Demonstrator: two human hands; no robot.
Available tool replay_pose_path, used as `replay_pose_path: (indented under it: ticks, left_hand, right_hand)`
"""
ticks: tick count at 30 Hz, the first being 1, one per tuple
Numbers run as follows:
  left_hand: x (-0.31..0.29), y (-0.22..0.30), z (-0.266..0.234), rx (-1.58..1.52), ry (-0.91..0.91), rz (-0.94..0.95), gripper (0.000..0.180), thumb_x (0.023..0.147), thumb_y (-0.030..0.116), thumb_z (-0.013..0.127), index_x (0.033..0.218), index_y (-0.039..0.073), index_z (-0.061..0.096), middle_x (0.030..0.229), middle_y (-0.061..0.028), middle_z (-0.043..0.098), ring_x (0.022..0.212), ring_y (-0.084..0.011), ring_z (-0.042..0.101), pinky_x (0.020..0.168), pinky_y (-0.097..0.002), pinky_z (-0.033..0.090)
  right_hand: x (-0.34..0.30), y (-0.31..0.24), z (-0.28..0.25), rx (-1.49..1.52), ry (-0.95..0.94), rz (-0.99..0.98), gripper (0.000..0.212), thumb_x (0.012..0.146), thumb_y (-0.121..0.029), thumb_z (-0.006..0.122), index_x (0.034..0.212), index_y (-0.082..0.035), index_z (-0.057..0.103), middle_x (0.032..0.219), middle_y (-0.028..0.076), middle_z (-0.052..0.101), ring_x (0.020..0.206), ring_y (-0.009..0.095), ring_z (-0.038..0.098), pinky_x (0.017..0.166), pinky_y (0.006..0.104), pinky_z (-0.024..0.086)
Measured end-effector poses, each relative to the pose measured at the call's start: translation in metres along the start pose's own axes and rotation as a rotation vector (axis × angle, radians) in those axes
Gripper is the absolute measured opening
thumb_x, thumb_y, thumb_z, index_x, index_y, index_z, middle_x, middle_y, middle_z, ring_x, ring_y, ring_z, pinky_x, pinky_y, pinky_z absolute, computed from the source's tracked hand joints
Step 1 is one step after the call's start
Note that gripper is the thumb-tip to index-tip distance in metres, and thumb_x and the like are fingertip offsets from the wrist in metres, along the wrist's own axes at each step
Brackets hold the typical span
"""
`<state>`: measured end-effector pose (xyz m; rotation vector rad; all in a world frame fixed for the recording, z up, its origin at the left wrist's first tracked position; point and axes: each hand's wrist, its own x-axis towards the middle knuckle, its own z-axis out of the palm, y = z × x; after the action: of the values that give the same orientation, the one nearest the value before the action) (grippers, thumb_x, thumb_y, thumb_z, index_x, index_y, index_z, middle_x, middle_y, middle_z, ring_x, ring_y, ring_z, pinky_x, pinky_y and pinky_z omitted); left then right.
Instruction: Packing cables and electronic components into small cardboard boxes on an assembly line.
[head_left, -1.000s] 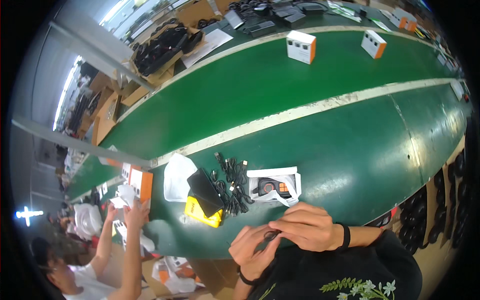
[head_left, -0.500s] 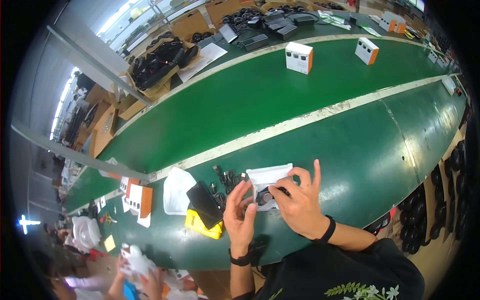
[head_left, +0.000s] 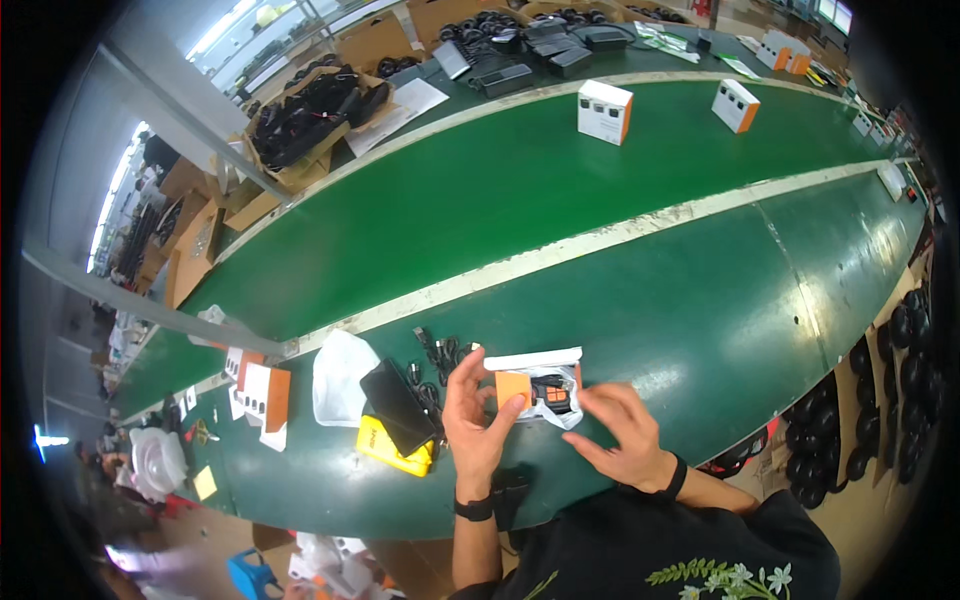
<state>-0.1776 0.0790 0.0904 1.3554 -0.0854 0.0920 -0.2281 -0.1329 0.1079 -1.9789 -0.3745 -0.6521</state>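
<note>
A small box [head_left: 513,386] stands with its white lid tipped back and an orange panel on its left side. Clear plastic lines it, and inside lie a black cable and a black device with orange squares [head_left: 556,396]. My left hand [head_left: 474,425] grips the box's left side, thumb in front and fingers behind. Just beyond the right side, my right hand [head_left: 627,437] is open, thumb apart from the fingers; its fingertips are close to the box edge, and I cannot tell whether they touch.
Left of the box lie black cables [head_left: 437,352], a dark flat case [head_left: 397,405], a yellow pack [head_left: 392,447] and a white plastic bag [head_left: 343,378]. Farther left are white-and-orange boxes [head_left: 266,393]. Two more, including a nearer box [head_left: 604,112], stand on the green belt [head_left: 440,215].
My right hand has drawn out of the box to its right and opened. The orange-squared device now shows inside. Another person's hands at the lower left have left the view.
</note>
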Motion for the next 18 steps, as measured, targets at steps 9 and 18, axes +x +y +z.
replay_pose_path:
  ticks: [9,18]
  left_hand:
    - [-0.009,0.004,-0.011,0.058,-0.063,0.127,0.083,0.082,0.007,0.090,0.153,-0.003,0.047,0.144,-0.0141,0.059,0.128,-0.0254,0.062,0.104,-0.0394,0.052]
    - [-0.002,0.014,0.008,0.392,-0.059,0.241,0.069,0.081,0.007,0.082,0.146,0.009,0.061,0.142,-0.0123,0.060,0.128,-0.0266,0.059,0.107,-0.0380,0.049]
  right_hand:
    - [0.021,0.002,0.020,-0.066,0.004,-0.025,0.041,0.074,0.000,0.090,0.114,-0.004,0.078,0.109,0.009,0.066,0.086,0.026,0.067,0.073,0.0371,0.057]
    - [0.017,0.010,0.005,-0.049,-0.115,0.094,0.053,0.075,0.005,0.081,0.128,0.003,0.072,0.122,0.017,0.064,0.110,0.030,0.066,0.095,0.0398,0.055]
